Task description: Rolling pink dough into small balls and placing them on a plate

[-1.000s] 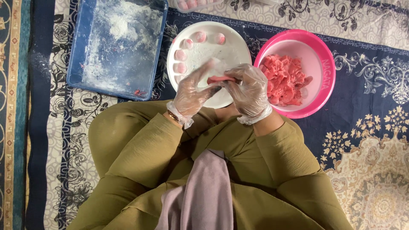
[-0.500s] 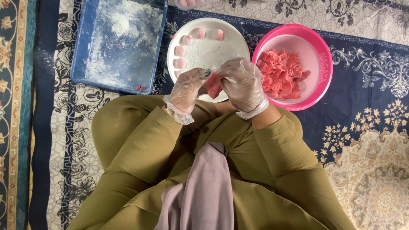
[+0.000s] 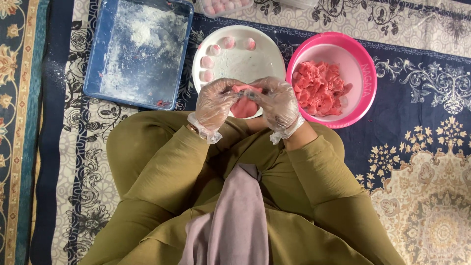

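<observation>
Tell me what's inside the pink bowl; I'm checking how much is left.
The pink bowl holds a heap of pink dough pieces piled toward its left side, with bare bowl wall showing at the right. Whatever lies beneath the heap is covered.

I see no labels, signs or screens. One clear plastic tub (image 3: 223, 7) sits at the top edge, above the white plate (image 3: 265, 59), holding pale pink balls.

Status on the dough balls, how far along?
Done: five floured balls along the white plate's rim. In hand: left hand and right hand pinch one pink piece over the plate. Left: a heap of pink dough in the pink bowl.
</observation>
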